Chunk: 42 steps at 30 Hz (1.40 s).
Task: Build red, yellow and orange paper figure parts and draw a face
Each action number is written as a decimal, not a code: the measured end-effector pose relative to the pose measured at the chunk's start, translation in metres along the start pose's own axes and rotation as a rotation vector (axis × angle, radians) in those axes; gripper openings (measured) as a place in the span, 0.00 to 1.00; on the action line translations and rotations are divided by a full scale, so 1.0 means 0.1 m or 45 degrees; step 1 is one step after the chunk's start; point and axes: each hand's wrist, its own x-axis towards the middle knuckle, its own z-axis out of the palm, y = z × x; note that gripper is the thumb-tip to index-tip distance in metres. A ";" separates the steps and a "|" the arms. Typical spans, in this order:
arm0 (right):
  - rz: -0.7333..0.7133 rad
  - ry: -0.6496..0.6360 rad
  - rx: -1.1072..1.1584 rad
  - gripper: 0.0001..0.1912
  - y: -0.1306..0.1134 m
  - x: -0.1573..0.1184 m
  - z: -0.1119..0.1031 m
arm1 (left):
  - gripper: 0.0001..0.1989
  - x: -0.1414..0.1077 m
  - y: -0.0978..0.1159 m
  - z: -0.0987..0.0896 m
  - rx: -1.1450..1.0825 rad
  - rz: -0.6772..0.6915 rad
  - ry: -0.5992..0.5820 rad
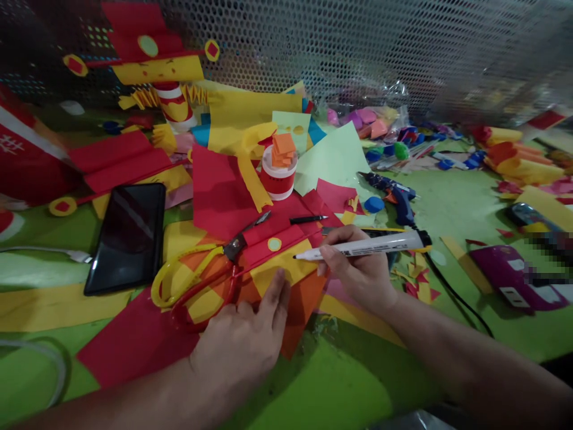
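My right hand (353, 272) grips a white marker (371, 245), with its black tip just over the yellow strip (286, 263) of a paper craft piece. Above that strip is a red folded paper hat part (264, 245) bearing a pale green circle. My left hand (250, 325) presses its outstretched index and middle fingers on the strip's lower edge; the other fingers are bent. Scissors (197, 280) with yellow and red handles lie partly open beside the left hand. A black pen (308, 219) rests on red paper behind the craft piece.
A finished paper figure (156, 71) stands at the back left. A black phone (128, 239) lies at left. Behind my hands is a red and white paper cup (278, 176). A blue glue gun (400, 200) trails its cord at right, near a purple object (505, 278).
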 end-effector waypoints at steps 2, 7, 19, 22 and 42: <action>-0.002 0.009 -0.028 0.10 0.02 0.01 0.00 | 0.25 0.01 -0.01 -0.01 -0.034 0.001 -0.025; -0.014 0.016 -0.045 0.09 0.02 0.00 -0.03 | 0.25 0.03 -0.02 -0.02 -0.077 -0.004 -0.024; 0.342 -0.107 0.634 0.16 -0.03 0.01 0.10 | 0.25 0.02 -0.01 -0.04 0.000 -0.012 0.027; 0.335 -0.041 0.587 0.14 0.02 0.02 0.09 | 0.25 0.02 -0.02 -0.07 0.023 -0.038 0.056; -0.261 -0.038 -0.212 0.04 0.03 0.02 -0.10 | 0.25 0.03 -0.02 -0.12 0.016 -0.086 0.065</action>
